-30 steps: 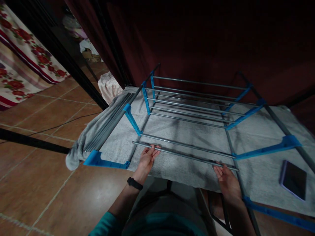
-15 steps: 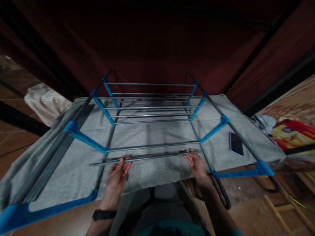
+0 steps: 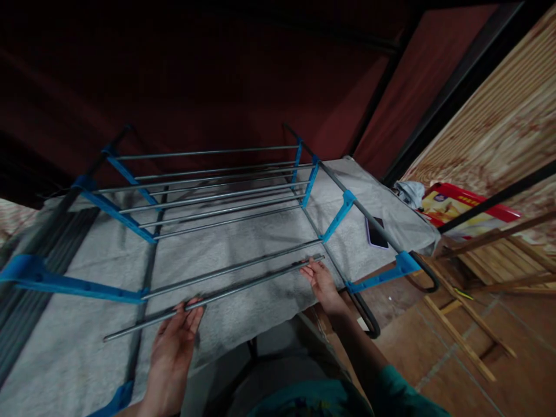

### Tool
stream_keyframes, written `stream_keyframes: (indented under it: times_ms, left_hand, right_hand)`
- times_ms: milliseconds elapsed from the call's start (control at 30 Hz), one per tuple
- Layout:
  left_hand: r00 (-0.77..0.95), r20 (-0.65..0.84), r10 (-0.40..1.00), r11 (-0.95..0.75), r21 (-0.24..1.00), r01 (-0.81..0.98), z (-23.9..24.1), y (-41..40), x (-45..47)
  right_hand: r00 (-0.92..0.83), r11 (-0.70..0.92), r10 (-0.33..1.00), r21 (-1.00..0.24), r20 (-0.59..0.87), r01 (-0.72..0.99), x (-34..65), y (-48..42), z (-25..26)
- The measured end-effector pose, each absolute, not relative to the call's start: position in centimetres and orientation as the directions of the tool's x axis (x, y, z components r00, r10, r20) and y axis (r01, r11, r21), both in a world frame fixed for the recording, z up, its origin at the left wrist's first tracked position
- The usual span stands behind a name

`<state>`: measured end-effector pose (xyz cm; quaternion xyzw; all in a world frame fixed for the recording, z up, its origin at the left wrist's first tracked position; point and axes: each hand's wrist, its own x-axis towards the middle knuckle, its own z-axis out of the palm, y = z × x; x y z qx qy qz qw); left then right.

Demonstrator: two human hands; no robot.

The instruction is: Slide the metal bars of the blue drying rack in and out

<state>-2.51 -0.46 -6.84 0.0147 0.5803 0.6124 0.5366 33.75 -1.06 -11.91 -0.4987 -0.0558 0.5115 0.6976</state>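
Observation:
My left hand (image 3: 174, 341) and my right hand (image 3: 320, 282) hold a loose grey metal rod (image 3: 247, 285) between fingers and thumbs, one hand near each end. The rod's left end sticks out well past my left hand and sits lower in view. Just beyond it lies the rack frame (image 3: 150, 315), made of grey tubes joined by blue plastic brackets. A fixed crossbar (image 3: 234, 268) runs between the left bracket (image 3: 82, 285) and the right bracket (image 3: 339, 217). Farther back, several more crossbars (image 3: 226, 202) span smaller blue brackets.
A grey cloth (image 3: 256, 324) covers the table under the rack. Several loose rods (image 3: 52, 266) lie at the left. A phone (image 3: 377, 233) rests right of the frame, with a red and yellow box (image 3: 469, 205) beyond. Wooden frames (image 3: 464, 330) are on the tiled floor at right.
My view has turned to the right, so the rack appears farther left and more tilted. Both hands still hold the rod close in front of the fixed crossbar.

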Motion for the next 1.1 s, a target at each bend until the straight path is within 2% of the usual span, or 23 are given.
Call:
stream_keyframes:
  times_ms: [100,400,1100]
  left_hand:
    - [-0.420,-0.602,0.679,0.259,0.732,-0.631,-6.6,-0.6,-2.5]
    - [-0.478,-0.666,0.572,0.307,0.715,-0.629,-6.7,-0.4,-2.3]
    - [-0.437,-0.705,0.558,0.396,0.689,-0.607,-7.8,-0.2,-2.4]
  right_hand:
    - [0.453,-0.021,0.779,-0.741,-0.433,-0.671,33.7,-1.1,-11.8]
    - [0.454,-0.005,0.796,-0.754,-0.401,-0.657,34.0,-0.8,-11.5]
    - [0.434,-0.026,0.812,-0.767,-0.391,-0.642,33.7,-0.3,-11.2]
